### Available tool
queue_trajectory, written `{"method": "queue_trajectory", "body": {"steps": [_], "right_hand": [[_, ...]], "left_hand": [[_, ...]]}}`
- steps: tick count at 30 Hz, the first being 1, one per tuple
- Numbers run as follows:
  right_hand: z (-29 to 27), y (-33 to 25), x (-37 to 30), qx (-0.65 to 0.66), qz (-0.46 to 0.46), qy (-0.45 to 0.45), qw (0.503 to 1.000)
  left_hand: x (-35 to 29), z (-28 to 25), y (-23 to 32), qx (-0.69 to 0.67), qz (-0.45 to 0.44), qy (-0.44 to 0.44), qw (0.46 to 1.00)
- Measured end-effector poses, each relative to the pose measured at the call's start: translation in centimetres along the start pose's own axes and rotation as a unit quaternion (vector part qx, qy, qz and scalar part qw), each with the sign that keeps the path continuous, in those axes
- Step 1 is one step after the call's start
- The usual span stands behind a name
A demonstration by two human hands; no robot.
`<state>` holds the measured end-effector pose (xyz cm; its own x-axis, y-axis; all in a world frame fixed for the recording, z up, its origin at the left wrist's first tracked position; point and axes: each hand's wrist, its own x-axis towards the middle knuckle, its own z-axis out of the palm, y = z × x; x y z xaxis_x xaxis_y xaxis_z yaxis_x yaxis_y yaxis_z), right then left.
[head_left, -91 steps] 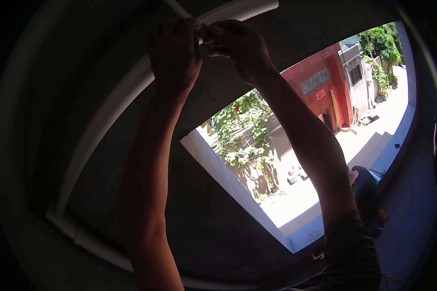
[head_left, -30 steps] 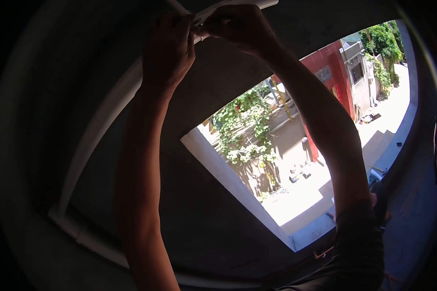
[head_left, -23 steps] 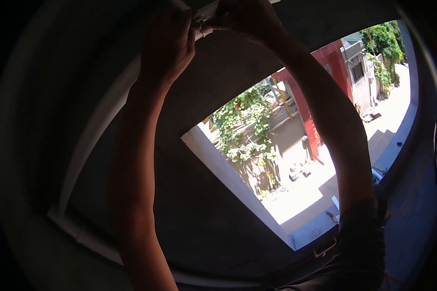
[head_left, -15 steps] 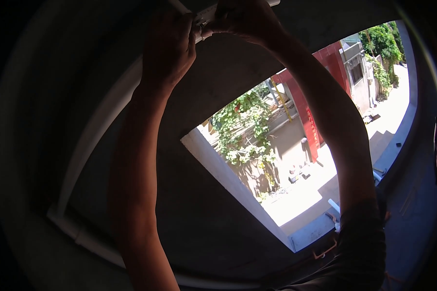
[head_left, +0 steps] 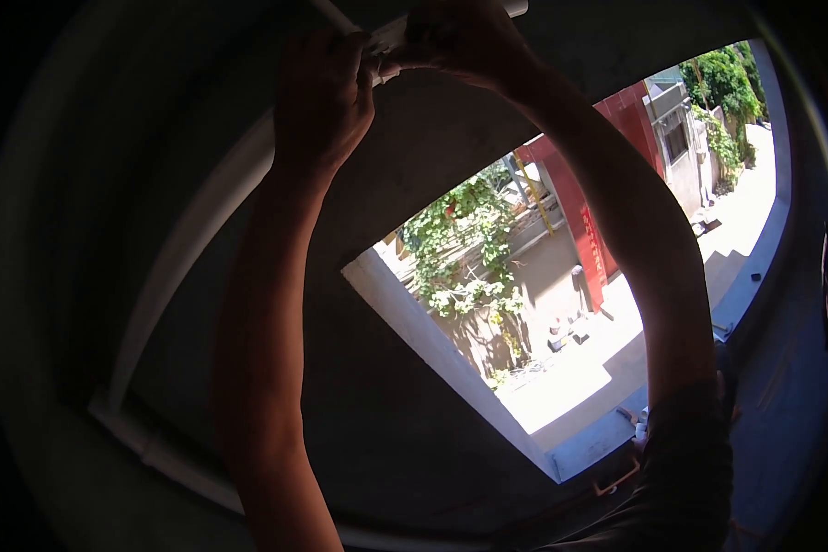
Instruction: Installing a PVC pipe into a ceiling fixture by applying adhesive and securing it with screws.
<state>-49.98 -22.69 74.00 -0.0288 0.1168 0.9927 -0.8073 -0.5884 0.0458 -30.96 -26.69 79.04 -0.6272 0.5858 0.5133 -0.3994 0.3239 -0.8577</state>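
Both my arms reach up toward a white pipe (head_left: 213, 198) that runs along the dark surface overhead. My left hand (head_left: 322, 106) is at the pipe's upper stretch, its fingers bent and pressed together. Close beside it on the right, my right hand (head_left: 465, 41) has its fingers curled in against the same spot. The fingertips of both hands meet around something small and pale, too dark and covered to make out. A thinner white pipe (head_left: 336, 16) slants down to the fingers from the upper edge. The far pipe end (head_left: 517, 7) shows beyond my right hand.
A bright window opening (head_left: 451, 368) with a pale ledge (head_left: 598, 446) lies to the right. Through it appear green vines (head_left: 465, 239), a red pillar (head_left: 591, 230) and a sunlit yard. Another white pipe (head_left: 170, 460) runs along the lower left.
Both hands stay at the same spot on the pipe, with only slight shifts of the fingers. My forearms have drifted a little to the right. A pale tube near the ledge has gone from sight.
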Motion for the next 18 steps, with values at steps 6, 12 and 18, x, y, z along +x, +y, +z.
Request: {"method": "queue_trajectory", "body": {"steps": [6,12,18], "right_hand": [[0.1,0.2,0.3,-0.027,-0.026,0.001,0.999],[0.3,0.8,0.4,-0.010,-0.043,-0.001,0.999],[-0.3,-0.1,-0.1,-0.030,-0.075,0.023,0.996]], "left_hand": [[-0.3,0.3,-0.2,0.011,0.009,0.005,1.000],[-0.4,0.3,-0.2,0.015,-0.003,-0.008,1.000],[-0.3,0.1,0.0,0.023,-0.002,-0.013,1.000]]}}
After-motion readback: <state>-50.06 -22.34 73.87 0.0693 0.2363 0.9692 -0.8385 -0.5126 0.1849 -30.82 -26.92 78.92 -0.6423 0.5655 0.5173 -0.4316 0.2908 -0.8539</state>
